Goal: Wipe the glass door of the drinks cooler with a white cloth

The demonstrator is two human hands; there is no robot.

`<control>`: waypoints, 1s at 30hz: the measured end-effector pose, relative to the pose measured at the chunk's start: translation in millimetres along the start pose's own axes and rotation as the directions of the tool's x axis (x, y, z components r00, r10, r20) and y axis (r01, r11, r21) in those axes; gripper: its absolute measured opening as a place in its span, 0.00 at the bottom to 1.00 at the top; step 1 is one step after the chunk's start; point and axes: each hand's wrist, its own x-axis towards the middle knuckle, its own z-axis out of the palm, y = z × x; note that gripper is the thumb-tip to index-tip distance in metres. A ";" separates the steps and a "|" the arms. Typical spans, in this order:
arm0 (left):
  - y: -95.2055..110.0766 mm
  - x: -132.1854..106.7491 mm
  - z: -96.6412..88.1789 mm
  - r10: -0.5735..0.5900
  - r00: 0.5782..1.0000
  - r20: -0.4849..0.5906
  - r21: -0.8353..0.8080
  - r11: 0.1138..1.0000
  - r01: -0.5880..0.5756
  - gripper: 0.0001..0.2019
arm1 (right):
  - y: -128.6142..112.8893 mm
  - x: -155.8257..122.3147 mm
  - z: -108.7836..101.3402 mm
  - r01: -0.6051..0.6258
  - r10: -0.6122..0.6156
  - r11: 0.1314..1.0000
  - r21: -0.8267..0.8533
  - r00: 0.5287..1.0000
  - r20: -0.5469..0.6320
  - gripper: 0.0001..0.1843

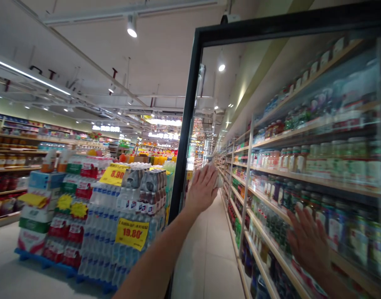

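A tall glass cooler door (190, 124) with a black frame stands swung out in front of me. My left hand (203, 187) lies flat on the glass near the frame's left edge, fingers stretched up and to the right. A small pale thing (220, 181) shows just past its fingertips; I cannot make out what it is. My right hand (308, 243) is low on the right, fingers spread against the glass, and looks blurred. Through the pane I see shelves of bottles and jars (318, 166).
A long wall of stocked shelves (240, 182) runs down the right side of a tiled aisle (209, 249). On the left stands a pallet display of bottled water packs (128, 216) with yellow price signs (132, 233). More shelving (13, 166) lines the far left.
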 end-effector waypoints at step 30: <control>59.5 -10.6 12.8 0.607 0.794 -0.045 -0.108 0.787 -0.607 0.25 | 5.7 -2.9 6.1 0.038 -0.037 0.998 -0.052 0.999 0.013 0.36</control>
